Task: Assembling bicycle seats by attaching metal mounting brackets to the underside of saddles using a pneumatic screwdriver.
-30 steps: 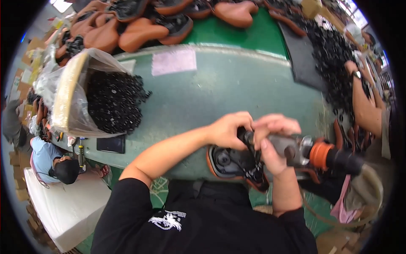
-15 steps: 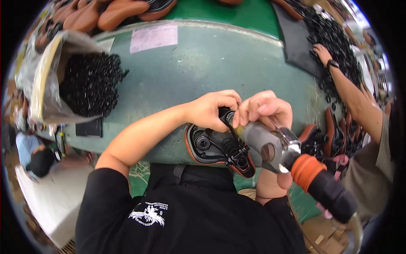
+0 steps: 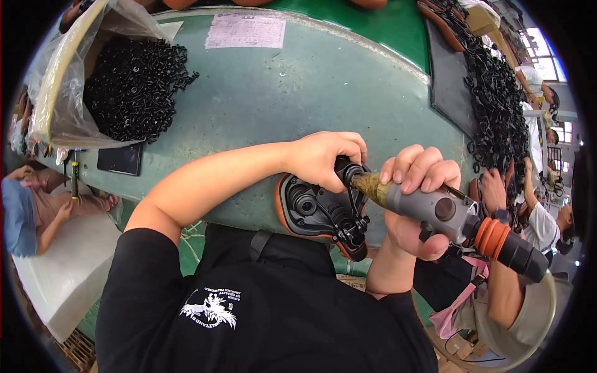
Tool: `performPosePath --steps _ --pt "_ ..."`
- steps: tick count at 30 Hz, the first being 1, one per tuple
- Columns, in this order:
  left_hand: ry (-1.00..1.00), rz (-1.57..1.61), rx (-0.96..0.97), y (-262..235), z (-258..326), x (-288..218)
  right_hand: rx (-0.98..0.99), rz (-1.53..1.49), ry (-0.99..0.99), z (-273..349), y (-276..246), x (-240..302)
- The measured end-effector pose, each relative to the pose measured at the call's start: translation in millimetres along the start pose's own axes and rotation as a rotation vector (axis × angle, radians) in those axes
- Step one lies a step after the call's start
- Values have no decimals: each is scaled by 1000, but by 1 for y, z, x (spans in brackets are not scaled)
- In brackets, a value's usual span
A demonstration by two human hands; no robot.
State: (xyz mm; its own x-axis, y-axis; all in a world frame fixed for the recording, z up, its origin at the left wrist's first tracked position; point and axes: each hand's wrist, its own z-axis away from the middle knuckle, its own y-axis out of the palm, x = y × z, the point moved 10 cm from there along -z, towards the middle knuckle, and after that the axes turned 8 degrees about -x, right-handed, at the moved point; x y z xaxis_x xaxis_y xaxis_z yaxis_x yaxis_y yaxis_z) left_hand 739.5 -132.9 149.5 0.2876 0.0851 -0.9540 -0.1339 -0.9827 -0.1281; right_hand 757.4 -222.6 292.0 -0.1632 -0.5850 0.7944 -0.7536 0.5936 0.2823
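A bicycle saddle (image 3: 297, 216) lies upside down at the near edge of the bench, its black underside and rails up and its brown rim showing. My left hand (image 3: 328, 159) is closed round a black clamp (image 3: 346, 168) at the far side of the saddle. My right hand (image 3: 423, 171) wraps round the grey body of an air screwdriver (image 3: 429, 208) with an orange ring and a hose. The tool's yellowish taped nose points left and meets the clamp between my hands. Its tip is hidden.
A plastic-lined box (image 3: 53, 81) on its side spills black bolts (image 3: 140, 87) at the left, beside a dark phone-like slab (image 3: 121, 159) and a screwdriver (image 3: 74, 177). A paper sheet (image 3: 245, 31) lies at the back. Black clamp parts (image 3: 497, 99) heap at right, near a co-worker's hand (image 3: 493, 189).
My right fingers have moved from the tool's nose to wrap its body, and the tool lies flatter. My left hand keeps hold of the clamp. The co-worker's hand has come nearer.
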Motion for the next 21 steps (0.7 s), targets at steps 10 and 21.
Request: performPosePath --steps 10,21 --pt "18 -48 -33 0 -1 -5 -116 259 -61 38 -3 16" --pt "-49 -113 -14 0 -2 -7 -207 72 -14 30 -30 53"
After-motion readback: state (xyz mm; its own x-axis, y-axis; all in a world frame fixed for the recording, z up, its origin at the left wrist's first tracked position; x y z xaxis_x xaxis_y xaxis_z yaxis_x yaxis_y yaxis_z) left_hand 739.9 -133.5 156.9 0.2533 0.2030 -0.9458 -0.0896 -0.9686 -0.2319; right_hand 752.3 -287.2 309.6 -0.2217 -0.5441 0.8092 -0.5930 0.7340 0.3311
